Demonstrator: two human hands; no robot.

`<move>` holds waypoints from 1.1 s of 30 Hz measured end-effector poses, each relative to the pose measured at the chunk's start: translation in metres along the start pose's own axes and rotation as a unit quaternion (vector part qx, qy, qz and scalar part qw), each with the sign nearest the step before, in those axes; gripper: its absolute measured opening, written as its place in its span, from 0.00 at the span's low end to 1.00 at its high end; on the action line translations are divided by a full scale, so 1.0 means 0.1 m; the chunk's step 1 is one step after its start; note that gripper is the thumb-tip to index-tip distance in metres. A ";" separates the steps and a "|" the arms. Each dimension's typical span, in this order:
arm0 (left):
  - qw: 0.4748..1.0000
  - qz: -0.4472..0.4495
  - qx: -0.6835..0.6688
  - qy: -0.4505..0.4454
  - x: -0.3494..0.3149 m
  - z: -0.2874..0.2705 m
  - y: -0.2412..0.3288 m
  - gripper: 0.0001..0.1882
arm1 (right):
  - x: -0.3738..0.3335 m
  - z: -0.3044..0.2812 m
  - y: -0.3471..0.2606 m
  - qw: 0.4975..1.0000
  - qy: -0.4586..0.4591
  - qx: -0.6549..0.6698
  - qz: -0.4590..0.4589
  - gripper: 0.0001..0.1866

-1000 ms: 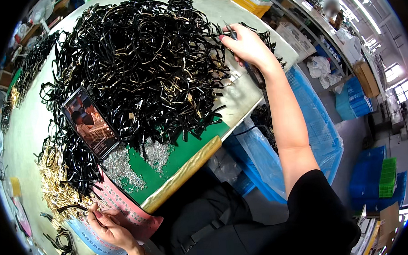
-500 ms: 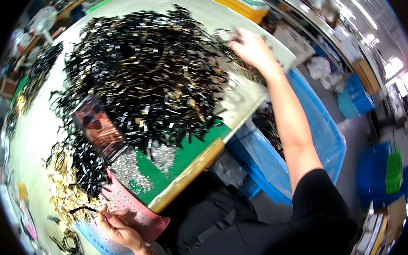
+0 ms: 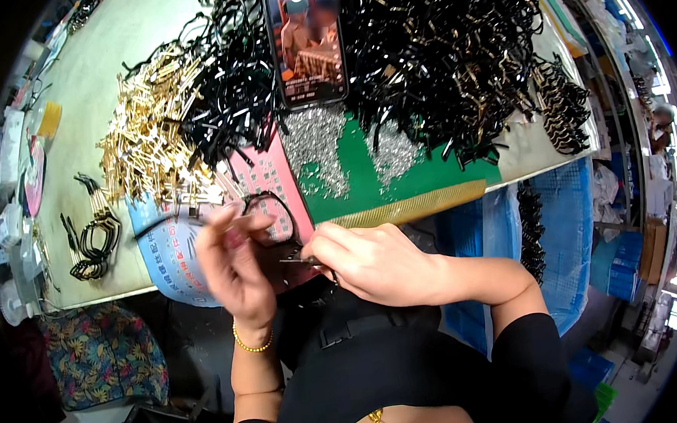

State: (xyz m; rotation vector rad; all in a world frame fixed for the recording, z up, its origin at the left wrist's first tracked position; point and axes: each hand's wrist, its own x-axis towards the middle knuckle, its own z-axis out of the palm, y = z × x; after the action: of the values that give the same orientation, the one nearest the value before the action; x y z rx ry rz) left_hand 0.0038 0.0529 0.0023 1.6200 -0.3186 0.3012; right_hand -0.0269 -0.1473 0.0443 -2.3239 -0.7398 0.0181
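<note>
My left hand [image 3: 237,272] is in front of the pink and blue printed sheets, slightly blurred. Its fingers pinch a thin black curved strip [image 3: 161,222], whose end sticks out to the left. A dark loop [image 3: 282,207] arcs between my two hands; whether it belongs to the same strip I cannot tell. Close beside, my right hand [image 3: 373,264] has thumb and fingers pressed together on a small thin dark piece [image 3: 291,261], above my lap. Beyond the hands lie gold metal pieces [image 3: 155,122] and a large heap of glossy black strips [image 3: 438,58].
A lit phone [image 3: 305,51] leans against the black heap. Tiny silver parts [image 3: 315,151] lie on a green mat [image 3: 355,172] with a gold edge strip [image 3: 400,211]. A bundle of black curved pieces [image 3: 92,234] lies left. A blue plastic-lined bin [image 3: 565,236] stands right.
My right hand has come from the heap's far right edge back to my left hand and now pinches a thin dark piece. My view has turned and shifted toward the lap.
</note>
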 end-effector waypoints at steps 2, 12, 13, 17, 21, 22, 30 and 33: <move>0.994 -0.095 0.024 -0.058 -0.04 -0.04 -0.01 0.15 | 0.00 -0.07 -0.06 0.999 -0.046 0.013 0.011 0.19; 0.991 -0.059 0.045 -0.108 0.13 0.11 -0.08 0.15 | -0.22 -0.60 0.15 0.953 -0.140 -0.197 0.181 0.24; 0.995 -0.054 0.018 -0.083 0.12 0.08 -0.11 0.12 | -0.23 -0.60 0.16 0.954 -0.142 -0.192 0.180 0.27; 0.997 -0.064 0.019 0.041 0.15 -0.01 -0.13 0.12 | -0.22 -0.59 0.17 0.956 -0.143 -0.193 0.169 0.27; 0.994 -0.103 -0.028 0.012 0.14 -0.12 -0.15 0.12 | -0.21 -0.56 0.17 0.958 -0.128 -0.187 0.174 0.27; 0.992 -0.110 -0.052 -0.014 0.15 -0.10 -0.12 0.13 | -0.22 -0.55 0.17 0.960 -0.122 -0.184 0.174 0.27; 0.990 -0.136 0.000 -0.028 0.35 0.04 -0.14 0.14 | -0.22 -0.50 0.17 0.953 -0.116 -0.197 0.198 0.30; 0.983 -0.183 -0.016 -0.016 0.46 0.07 -0.10 0.14 | -0.16 -0.51 0.12 0.941 -0.142 -0.225 0.207 0.34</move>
State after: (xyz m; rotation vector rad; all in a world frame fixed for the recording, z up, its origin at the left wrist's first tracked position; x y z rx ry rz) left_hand 0.0500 0.0459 0.0103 1.6165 -0.0458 -0.0105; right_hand -0.0231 -0.1939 0.0733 -2.9239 -0.3971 0.4197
